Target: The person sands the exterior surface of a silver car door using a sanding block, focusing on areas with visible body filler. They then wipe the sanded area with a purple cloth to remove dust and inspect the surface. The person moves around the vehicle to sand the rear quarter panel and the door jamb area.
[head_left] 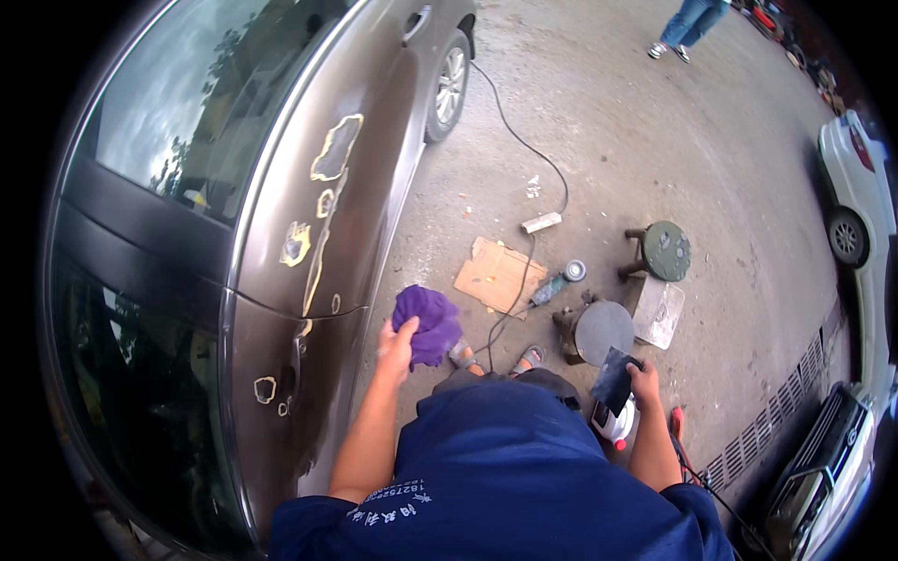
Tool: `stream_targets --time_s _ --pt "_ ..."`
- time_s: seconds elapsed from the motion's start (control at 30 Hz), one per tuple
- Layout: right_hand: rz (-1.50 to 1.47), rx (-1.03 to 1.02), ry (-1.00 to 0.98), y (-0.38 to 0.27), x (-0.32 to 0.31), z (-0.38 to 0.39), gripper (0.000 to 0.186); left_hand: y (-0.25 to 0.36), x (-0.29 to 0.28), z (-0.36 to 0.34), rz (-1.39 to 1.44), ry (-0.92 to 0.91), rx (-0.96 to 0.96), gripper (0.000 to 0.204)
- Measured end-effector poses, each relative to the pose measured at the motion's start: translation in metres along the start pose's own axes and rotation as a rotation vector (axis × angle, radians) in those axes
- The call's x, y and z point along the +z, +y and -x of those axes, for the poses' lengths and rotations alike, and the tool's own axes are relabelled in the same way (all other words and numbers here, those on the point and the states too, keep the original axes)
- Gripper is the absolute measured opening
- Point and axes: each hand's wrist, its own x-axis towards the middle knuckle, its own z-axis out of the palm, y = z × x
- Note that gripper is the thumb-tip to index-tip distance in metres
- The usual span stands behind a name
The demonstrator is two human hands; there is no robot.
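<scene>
While left hand (397,346) clutches crumpled purple cloth (429,327), likely soft, right hand (643,378) grips dark rectangular sheet (613,380), probably stiff, best edge-held.

Counting two bare hands, one left hand (397,348) and one right hand (644,379), plus one purple cloth (428,325) and one dark flat sheet (614,377). Also two sandals (532,356). Adding up to three cars: one brown car (374,178), one white car (865,192), one car with a dark grille (828,477). Can plainly make out two wheels (449,86), one each on the brown car and the white car. At least six patches (337,150) on the brown car, exact number hard to tell. Likewise two round stools (603,329), one pale box (660,313), one power tool (552,289), one small block (542,222), one piece of cardboard (494,271), one white jug (613,423), one other person (694,22) with two shoes (659,50).
</scene>
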Motion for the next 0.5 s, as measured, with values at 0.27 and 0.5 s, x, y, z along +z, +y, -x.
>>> stream_targets --time_s 0.27,0.5 --pt "0.014 0.013 0.078 0.017 -0.034 -0.031 0.028 0.028 0.04 -0.023 -0.018 0.099 0.067 0.037" --pt "-0.096 -0.064 -0.012 -0.002 -0.027 -0.11 0.031 0.034 0.092 -0.1 -0.096 0.089 0.054 0.034"
